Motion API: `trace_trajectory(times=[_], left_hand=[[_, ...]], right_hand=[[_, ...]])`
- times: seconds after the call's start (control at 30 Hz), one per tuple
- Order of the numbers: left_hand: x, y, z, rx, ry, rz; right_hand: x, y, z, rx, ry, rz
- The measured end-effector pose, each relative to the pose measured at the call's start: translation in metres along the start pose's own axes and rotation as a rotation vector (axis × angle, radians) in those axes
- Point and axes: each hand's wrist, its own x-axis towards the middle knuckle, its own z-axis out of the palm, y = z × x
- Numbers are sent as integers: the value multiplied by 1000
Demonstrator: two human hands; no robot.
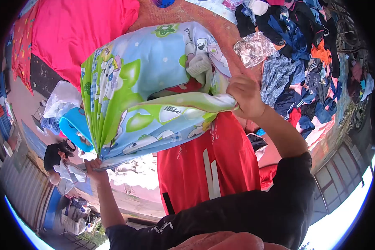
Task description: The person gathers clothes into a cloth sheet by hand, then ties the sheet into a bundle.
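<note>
A large blue and green printed cloth (154, 71), with cartoon figures and the word HELLO, bulges in front of me like a filled sack. My left hand (95, 168) is closed round a gathered corner at the lower left, pulling folds tight. At the right side, my right hand (246, 96) grips the rolled edge of the same cloth. Between the upper and lower layers is an opening, where a whitish knitted piece (199, 66) and some red fabric show. How much lies inside is hidden. Below the cloth, red trousers with white stripes (187, 175) cover my legs.
Heaped clothes (296, 75) spread along the right, with a crumpled silvery piece (254, 49) beside them. Bright pink fabric (79, 37) lies upper left. A clear plastic bag (62, 99) and a turquoise object (75, 127) sit at left. Another person (56, 160) is farther off.
</note>
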Motion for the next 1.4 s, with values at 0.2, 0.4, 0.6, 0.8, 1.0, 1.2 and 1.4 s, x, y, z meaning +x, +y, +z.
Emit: trace_trajectory(times=[0.2,0.4,0.6,0.8,1.0,1.2,1.4], left_hand=[[42,-36,-47,-56,200,-89],[1,-26,64,-188,-347,134],[56,-14,-79,-162,225,100],[0,-34,-32,-175,206,125],[-86,-14,74,126,-543,602],[-193,-7,137,450,-698,908],[-168,-5,138,434,-661,831]], right_hand=[[-88,143,31,-455,-756,32],[97,-1,91,-43,103,258],[-39,-202,162,501,-801,-273],[-52,85,93,-272,-753,449],[47,-119,117,-224,-420,190],[-23,-238,92,147,-182,327],[-3,-236,87,-41,37,-160]])
